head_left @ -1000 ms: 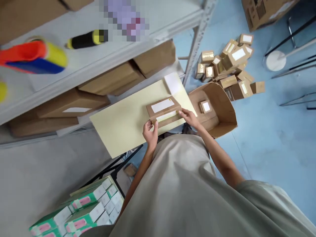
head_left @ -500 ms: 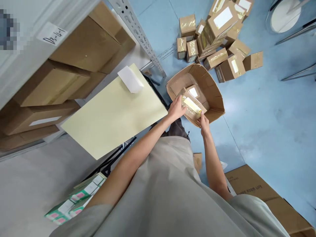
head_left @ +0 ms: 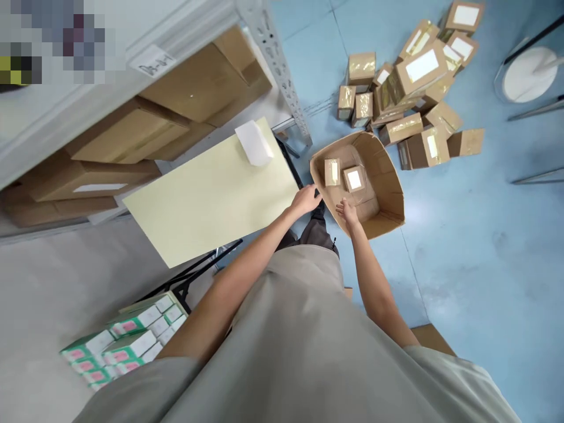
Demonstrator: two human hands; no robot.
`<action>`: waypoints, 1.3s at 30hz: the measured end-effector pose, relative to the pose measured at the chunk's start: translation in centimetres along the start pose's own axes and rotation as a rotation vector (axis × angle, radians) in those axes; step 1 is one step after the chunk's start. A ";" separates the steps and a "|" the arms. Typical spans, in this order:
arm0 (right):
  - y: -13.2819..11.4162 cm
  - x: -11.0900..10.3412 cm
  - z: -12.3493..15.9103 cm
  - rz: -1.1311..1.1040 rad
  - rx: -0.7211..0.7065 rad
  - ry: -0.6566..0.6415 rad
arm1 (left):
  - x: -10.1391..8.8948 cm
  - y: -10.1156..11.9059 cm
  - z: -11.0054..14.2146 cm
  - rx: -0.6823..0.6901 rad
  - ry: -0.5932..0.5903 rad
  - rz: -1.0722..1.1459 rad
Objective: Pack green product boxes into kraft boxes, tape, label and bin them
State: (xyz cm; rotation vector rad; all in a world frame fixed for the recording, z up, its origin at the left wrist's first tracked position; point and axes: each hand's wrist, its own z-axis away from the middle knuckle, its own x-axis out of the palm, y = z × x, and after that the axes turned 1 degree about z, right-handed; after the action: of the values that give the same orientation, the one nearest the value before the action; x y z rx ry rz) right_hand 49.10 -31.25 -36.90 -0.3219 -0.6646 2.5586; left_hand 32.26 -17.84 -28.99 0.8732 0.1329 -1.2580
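Observation:
An open cardboard carton stands on the blue floor beside a pale yellow tabletop. Inside it lie two small taped parcels, one on its side and one with a white label up. My left hand hovers at the table's corner by the carton's near rim, fingers loosely curled, holding nothing. My right hand is over the carton's near edge, fingers spread and empty.
A heap of several taped parcels lies on the floor beyond the carton. A white slip rests on the table's far corner. Metal shelving holds brown boxes. Green and white packs sit at lower left.
A second ago both hands held a taped parcel on the table; they carried it right into the carton and let go. Both hands are now drawn back and empty.

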 end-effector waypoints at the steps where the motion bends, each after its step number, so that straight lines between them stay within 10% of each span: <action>1: -0.3 0.2 0.5 0.032 -0.006 -0.009 | -0.3 -1.2 1.5 -0.017 0.029 0.089; 9: -4.9 4.8 6.2 0.385 -0.353 -0.224 | -2.0 -13.1 15.2 -0.137 0.405 0.707; 17: -5.5 22.8 18.5 0.788 -0.716 -0.677 | -0.9 -24.3 29.8 -0.136 0.881 1.265; 30: 15.5 45.8 41.3 1.172 -0.675 -1.387 | 4.7 -41.3 53.7 -0.197 1.655 1.494; 39: 28.8 59.5 49.8 1.475 -0.977 -1.683 | 7.6 -51.5 58.7 -0.607 1.886 1.834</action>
State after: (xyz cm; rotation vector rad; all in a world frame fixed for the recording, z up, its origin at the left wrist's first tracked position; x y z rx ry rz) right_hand -29.84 -43.46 -15.18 2.0226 -3.1195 2.6322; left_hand -30.96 -63.19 -18.79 0.8333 0.8561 1.4824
